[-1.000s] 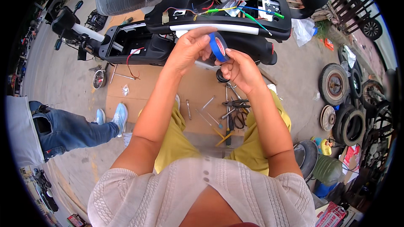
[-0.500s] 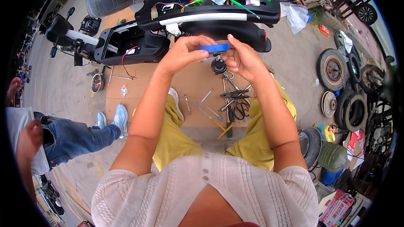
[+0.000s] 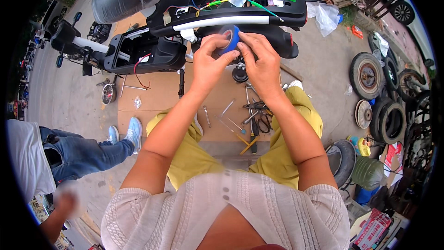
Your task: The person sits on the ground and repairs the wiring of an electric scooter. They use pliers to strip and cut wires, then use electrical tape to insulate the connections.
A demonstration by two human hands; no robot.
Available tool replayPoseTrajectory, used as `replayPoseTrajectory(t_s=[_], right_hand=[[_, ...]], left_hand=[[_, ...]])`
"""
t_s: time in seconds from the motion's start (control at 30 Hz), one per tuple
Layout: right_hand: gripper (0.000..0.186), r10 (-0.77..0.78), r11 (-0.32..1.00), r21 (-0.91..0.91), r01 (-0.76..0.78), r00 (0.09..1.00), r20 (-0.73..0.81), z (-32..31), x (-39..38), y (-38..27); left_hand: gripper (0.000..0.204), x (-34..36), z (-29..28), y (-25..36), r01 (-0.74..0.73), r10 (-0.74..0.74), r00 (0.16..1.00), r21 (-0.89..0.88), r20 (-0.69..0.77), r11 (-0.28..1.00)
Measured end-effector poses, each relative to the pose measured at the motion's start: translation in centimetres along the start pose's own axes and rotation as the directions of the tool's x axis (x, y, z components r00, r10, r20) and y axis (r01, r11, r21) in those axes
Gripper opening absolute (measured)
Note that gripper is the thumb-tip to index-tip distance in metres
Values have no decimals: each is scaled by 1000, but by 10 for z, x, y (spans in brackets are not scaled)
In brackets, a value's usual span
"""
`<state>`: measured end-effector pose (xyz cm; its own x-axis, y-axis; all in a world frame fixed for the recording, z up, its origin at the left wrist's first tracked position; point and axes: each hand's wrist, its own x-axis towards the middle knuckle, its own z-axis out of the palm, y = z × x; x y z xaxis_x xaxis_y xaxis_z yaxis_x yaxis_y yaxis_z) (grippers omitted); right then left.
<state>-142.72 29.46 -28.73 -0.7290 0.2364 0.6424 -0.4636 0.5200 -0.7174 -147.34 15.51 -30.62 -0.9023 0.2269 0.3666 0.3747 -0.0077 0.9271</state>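
Blue tape roll (image 3: 235, 39) in both hands (image 3: 262, 62), lettered red box (image 3: 373, 229) aside

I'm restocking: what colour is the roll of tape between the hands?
The roll of tape is blue outside, best seen in the head view.

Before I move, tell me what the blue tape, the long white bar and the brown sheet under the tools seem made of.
Blue tape: probably plastic, smooth, evenly coloured. Long white bar: painted metal or plastic, its smooth white surface hiding which. Brown sheet: likely cardboard, flat, matte and tan.
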Motion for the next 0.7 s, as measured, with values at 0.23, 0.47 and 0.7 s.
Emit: replayPoseTrajectory(t_s=[0.23, 0.47, 0.7], right_hand=[[15, 99, 991, 95, -97, 995, -17, 1, -1, -1], [10, 300, 942, 108, -317, 943, 147, -9, 2, 9], [9, 311, 950, -47, -308, 930, 196, -18, 4, 9]], left_hand=[[27, 0, 2, 0, -232, 244, 970, 230, -24, 945], [23, 2, -3, -1, -379, 368, 924, 412, 109, 829], [49, -5, -7, 5, -388, 279, 905, 354, 321, 851]])
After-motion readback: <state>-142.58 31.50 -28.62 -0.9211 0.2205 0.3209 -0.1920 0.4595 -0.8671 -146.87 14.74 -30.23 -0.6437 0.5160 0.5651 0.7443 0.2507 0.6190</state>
